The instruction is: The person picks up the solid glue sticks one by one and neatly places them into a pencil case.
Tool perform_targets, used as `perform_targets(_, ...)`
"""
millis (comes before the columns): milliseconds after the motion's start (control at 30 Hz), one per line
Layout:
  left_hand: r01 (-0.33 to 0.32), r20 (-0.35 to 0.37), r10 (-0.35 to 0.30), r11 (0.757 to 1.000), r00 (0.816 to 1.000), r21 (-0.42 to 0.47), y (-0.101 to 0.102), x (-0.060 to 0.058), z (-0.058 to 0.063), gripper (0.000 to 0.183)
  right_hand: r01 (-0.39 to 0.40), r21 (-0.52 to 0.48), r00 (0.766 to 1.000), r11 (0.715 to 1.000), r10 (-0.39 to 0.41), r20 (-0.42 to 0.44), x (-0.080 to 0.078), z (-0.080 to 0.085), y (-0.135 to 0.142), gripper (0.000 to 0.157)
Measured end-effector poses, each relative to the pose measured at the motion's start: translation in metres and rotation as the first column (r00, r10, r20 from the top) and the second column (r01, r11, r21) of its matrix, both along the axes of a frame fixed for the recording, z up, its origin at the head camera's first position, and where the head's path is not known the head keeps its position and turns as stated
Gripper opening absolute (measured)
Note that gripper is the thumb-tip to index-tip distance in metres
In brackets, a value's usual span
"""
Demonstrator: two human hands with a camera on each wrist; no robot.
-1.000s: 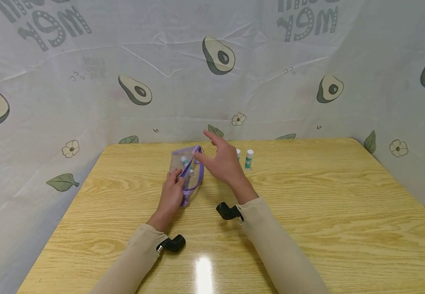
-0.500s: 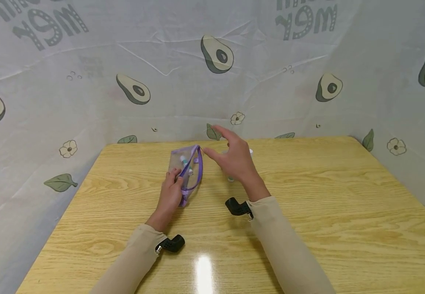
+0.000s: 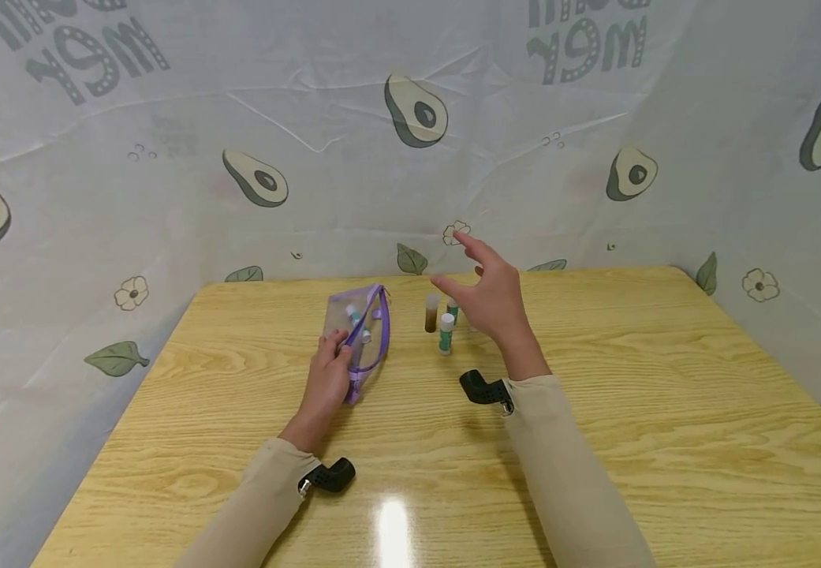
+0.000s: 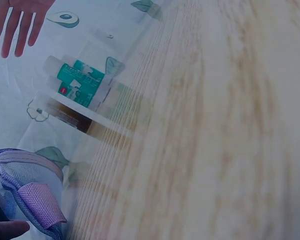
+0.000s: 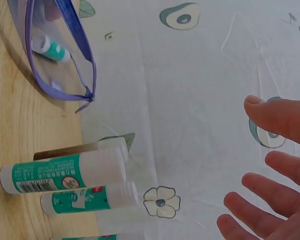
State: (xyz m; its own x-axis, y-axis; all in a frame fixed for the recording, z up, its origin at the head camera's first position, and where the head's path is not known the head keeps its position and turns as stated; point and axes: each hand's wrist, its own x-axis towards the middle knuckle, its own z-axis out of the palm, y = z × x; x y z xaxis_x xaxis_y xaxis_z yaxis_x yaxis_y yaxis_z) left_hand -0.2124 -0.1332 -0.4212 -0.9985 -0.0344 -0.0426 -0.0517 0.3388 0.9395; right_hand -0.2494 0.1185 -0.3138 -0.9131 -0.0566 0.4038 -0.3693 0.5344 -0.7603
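My left hand (image 3: 328, 374) grips the near side of a see-through pouch with purple trim (image 3: 385, 331), its mouth gaping to the right. Through the mesh shows a green-and-white glue stick (image 3: 353, 315) lying inside. My right hand (image 3: 494, 298) hovers over the table with fingers spread and holds nothing. Just left of it stand a glue stick (image 3: 445, 334), a second glue stick (image 3: 453, 309) behind, and a brown tube with a translucent cap (image 3: 431, 315). In the right wrist view, part of a third standing glue stick (image 5: 105, 237) shows at the bottom edge.
The wooden table (image 3: 637, 410) runs back to a hanging cloth (image 3: 339, 221) printed with avocados. Black wrist cameras sit at both cuffs, the left camera (image 3: 333, 475) low over the table and the right camera (image 3: 483, 388) higher.
My right hand has moved right, away from the pouch mouth and past the standing sticks, uncovering the front glue stick and the brown tube. My left hand stays on the pouch.
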Motion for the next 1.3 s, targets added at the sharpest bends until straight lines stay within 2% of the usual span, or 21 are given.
perform_targets(300, -0.005, 0.006, 0.005, 1.000, 1.000, 0.003, 0.000, 0.001, -0.001, 0.053, 0.035, -0.042, 0.999, 0.999, -0.033, 0.043, -0.003, -0.001, 0.015, 0.072)
perform_targets(400, -0.017, 0.012, 0.018, 1.000, 1.000, -0.003, 0.000, 0.006, -0.001, 0.052, 0.030, -0.057, 0.998, 0.998, -0.026, 0.057, -0.001, -0.002, 0.018, 0.072)
perform_targets(733, -0.043, -0.011, 0.043, 0.999, 0.999, 0.012, 0.009, 0.012, -0.001, 0.052, 0.028, -0.163, 0.999, 0.986, -0.022, 0.041, 0.002, 0.002, 0.032, 0.068)
perform_targets(933, -0.072, -0.010, 0.072, 0.997, 0.997, 0.009, 0.009, 0.015, 0.000, 0.052, 0.022, -0.232, 0.998, 0.972, -0.008, 0.062, -0.003, -0.002, 0.036, 0.069)
perform_targets(1100, -0.057, -0.003, 0.057, 0.998, 0.998, 0.004, 0.008, 0.016, 0.000, 0.052, 0.022, -0.257, 0.997, 0.966, -0.001, 0.081, -0.003, -0.007, 0.040, 0.069)
perform_targets(1300, -0.047, -0.015, 0.047, 0.999, 0.999, -0.003, 0.010, 0.016, -0.001, 0.052, 0.059, -0.304, 0.993, 0.951, -0.023, 0.120, -0.001, -0.015, 0.043, 0.066)
